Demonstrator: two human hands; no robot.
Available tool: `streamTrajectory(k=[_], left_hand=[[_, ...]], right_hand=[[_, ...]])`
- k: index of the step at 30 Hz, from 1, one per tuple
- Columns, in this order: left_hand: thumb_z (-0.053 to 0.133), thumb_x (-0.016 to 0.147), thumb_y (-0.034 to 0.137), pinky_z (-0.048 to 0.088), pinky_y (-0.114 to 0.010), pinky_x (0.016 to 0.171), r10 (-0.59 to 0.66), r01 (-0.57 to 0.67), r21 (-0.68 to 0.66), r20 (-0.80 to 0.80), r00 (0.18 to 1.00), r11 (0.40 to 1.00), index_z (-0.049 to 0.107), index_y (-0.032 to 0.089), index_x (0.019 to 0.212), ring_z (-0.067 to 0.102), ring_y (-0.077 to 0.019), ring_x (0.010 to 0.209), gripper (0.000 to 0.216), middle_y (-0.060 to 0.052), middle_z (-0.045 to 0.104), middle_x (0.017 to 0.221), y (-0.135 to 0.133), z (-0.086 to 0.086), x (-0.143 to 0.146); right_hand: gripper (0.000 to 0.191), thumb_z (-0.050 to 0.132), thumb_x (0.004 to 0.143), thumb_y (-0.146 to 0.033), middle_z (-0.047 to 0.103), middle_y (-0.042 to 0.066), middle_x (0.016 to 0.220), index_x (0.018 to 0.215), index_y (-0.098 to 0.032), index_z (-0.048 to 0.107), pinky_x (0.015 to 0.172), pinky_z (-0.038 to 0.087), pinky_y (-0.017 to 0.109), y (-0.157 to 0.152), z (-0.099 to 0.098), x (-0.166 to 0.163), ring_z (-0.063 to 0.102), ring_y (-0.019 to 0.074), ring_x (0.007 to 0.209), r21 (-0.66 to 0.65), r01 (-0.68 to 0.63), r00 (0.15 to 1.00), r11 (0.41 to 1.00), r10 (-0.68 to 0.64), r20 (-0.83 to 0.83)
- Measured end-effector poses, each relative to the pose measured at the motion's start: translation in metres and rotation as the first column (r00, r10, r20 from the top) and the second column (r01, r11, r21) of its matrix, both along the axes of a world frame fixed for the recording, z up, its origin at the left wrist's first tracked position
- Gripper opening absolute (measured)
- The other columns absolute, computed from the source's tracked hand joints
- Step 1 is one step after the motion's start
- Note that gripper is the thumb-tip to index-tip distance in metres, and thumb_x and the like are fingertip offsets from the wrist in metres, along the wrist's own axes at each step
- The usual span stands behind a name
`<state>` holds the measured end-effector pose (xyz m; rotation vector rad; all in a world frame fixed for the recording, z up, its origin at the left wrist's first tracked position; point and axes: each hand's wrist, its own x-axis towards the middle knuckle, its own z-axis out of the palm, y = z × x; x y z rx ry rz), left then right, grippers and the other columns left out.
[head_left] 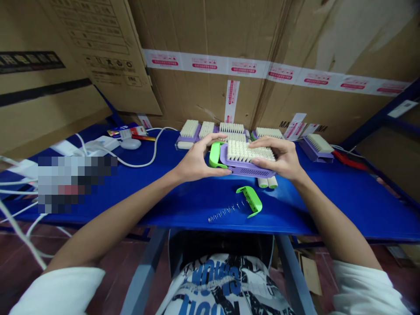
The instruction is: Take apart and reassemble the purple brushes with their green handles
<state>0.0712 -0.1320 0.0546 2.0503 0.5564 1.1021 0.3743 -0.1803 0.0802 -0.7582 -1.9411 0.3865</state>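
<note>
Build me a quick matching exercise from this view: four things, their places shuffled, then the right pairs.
1. purple bristled block
2. loose green piece
3. white rounded object
4. red object

A. on the blue table, nearer its front edge than the hands
B. far right of the hands
C. between left hand and right hand
D. far left of the hands

Pairs: 1-C, 2-A, 3-D, 4-B

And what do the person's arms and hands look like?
The left grip and right grip are bare hands, with no gloves or rings visible. The left sleeve and right sleeve are white, ending somewhere near the elbows; the forearms are bare.
</note>
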Motion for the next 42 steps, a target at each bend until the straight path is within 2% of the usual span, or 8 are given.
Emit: streamTrajectory(k=[16,20,23,26,29,32,36,42], left_hand=[[0.11,0.064,0.047,0.064,-0.058,0.113,0.048,-0.037,0.095,-0.121,0.991,0.995,0.043,0.028,0.173,0.079,-0.0395,0.128,0.13,-0.012,0.08,0.13,-0.008,-0.012,0.009],[0.102,0.069,0.036,0.056,-0.064,0.122,0.133,-0.08,0.284,-0.174,0.976,0.955,0.05,0.029,0.168,0.073,-0.0421,0.136,0.112,-0.013,0.078,0.137,-0.008,-0.014,0.009],[0.106,0.067,0.046,0.06,-0.059,0.118,0.159,-0.145,0.191,-0.06,0.985,0.971,0.055,0.028,0.155,0.074,-0.0403,0.134,0.103,-0.012,0.077,0.137,-0.002,-0.013,0.007],[0.105,0.071,0.062,0.069,-0.052,0.101,0.138,-0.132,-0.064,0.101,0.985,0.989,0.042,0.034,0.158,0.081,-0.035,0.118,0.111,-0.009,0.077,0.132,0.008,-0.014,0.006],[0.1,0.076,0.069,0.071,-0.05,0.095,0.067,-0.045,-0.134,0.162,0.984,0.99,0.028,0.039,0.165,0.082,-0.0328,0.114,0.119,-0.009,0.075,0.137,0.014,-0.017,0.005],[0.099,0.077,0.072,0.07,-0.053,0.102,0.061,-0.053,-0.053,0.155,0.986,0.997,0.029,0.037,0.17,0.079,-0.0339,0.123,0.122,-0.013,0.071,0.145,0.013,-0.021,0.007],[0.102,0.075,0.072,0.06,-0.061,0.122,0.168,-0.178,0.13,0.085,0.982,0.975,0.03,0.033,0.175,0.068,-0.0394,0.145,0.129,-0.018,0.062,0.16,0.007,-0.023,0.009],[0.1,0.079,0.072,0.052,-0.068,0.129,0.224,-0.216,0.281,0.002,0.975,0.935,0.029,0.039,0.179,0.064,-0.0444,0.152,0.127,-0.018,0.059,0.166,0.005,-0.034,0.013]], right_hand=[[0.029,0.097,0.09,-0.044,0.092,0.003,0.117,0.116,-0.032,0.091,0.104,0.068,0.046,-0.012,0.0,-0.024,0.086,0.0261,0.108,0.026,-0.032,0.991,0.999,0.028,0.128],[0.035,0.096,0.091,-0.049,0.091,0.004,0.123,0.12,-0.031,0.088,0.108,0.067,0.05,-0.017,-0.003,-0.036,0.085,0.0289,0.116,0.069,0.011,0.986,0.998,-0.023,0.167],[0.03,0.086,0.1,-0.05,0.087,0.005,0.134,0.124,-0.032,0.084,0.113,0.065,0.048,-0.021,0.007,-0.037,0.081,0.029,0.13,0.092,0.126,0.992,0.988,-0.128,0.019],[0.016,0.07,0.108,-0.04,0.086,0.006,0.104,0.108,-0.028,0.08,0.09,0.069,0.042,-0.023,0.024,-0.019,0.085,0.0262,0.101,0.011,0.432,0.888,0.902,-0.423,-0.179],[0.018,0.07,0.1,-0.025,0.076,0.003,0.066,0.082,-0.026,0.071,0.067,0.061,0.039,-0.023,0.038,0.008,0.076,0.0245,0.064,-0.208,0.645,0.763,0.736,-0.603,0.233],[0.036,0.068,0.1,-0.025,0.078,0.008,0.065,0.064,-0.025,0.066,0.068,0.06,0.038,-0.025,0.04,0.019,0.078,0.0269,0.065,-0.353,0.75,0.54,0.559,-0.209,0.815],[0.05,0.063,0.104,-0.033,0.08,0.014,0.067,0.055,-0.023,0.064,0.07,0.06,0.038,-0.026,0.03,0.002,0.081,0.0283,0.066,-0.309,0.809,0.298,0.5,0.104,0.949],[0.047,0.061,0.106,-0.035,0.084,0.013,0.074,0.061,-0.021,0.066,0.061,0.061,0.029,-0.024,0.028,0.004,0.081,0.0219,0.063,-0.385,0.799,0.358,0.462,0.15,0.922]])
